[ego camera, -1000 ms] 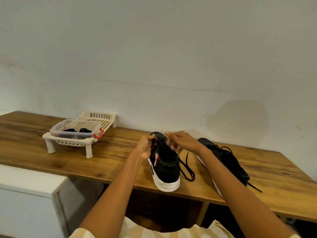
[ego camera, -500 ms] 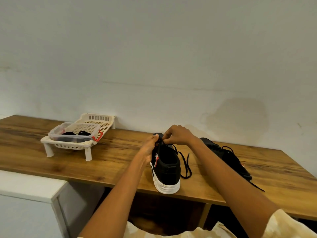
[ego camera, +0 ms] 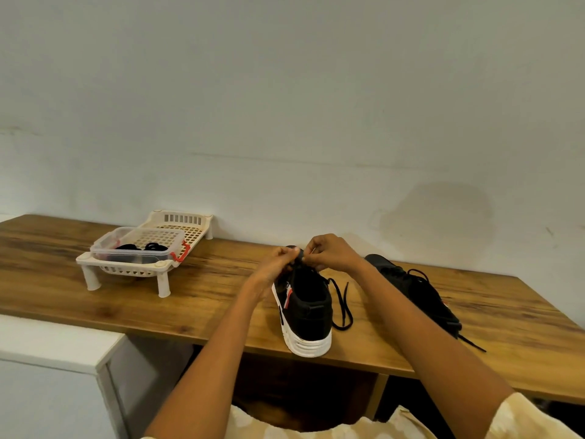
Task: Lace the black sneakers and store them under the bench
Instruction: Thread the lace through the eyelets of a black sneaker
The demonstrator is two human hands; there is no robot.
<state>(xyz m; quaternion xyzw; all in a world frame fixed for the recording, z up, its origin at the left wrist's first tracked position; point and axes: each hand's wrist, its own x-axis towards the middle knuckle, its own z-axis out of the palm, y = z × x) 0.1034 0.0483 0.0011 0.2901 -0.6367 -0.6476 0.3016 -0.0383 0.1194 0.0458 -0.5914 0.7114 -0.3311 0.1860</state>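
A black sneaker [ego camera: 308, 307] with a white sole stands on the wooden bench [ego camera: 205, 299], heel toward me. My left hand [ego camera: 277, 263] and my right hand [ego camera: 332, 253] meet above its front, both pinching its black lace [ego camera: 343, 301], whose loose end loops down on the bench to the shoe's right. A second black sneaker [ego camera: 414, 288] lies further right, partly behind my right forearm, with its lace trailing near the bench's front edge.
A cream plastic rack [ego camera: 152, 267] on short legs stands at the back left of the bench, carrying a clear box [ego camera: 136, 248] with black items inside. A white cabinet [ego camera: 57, 346] sits lower left. The wall runs close behind the bench.
My right hand has lifted off the shoe's tongue and come together with the left hand above the sneaker, both pinching the lace. The view has tilted slightly.
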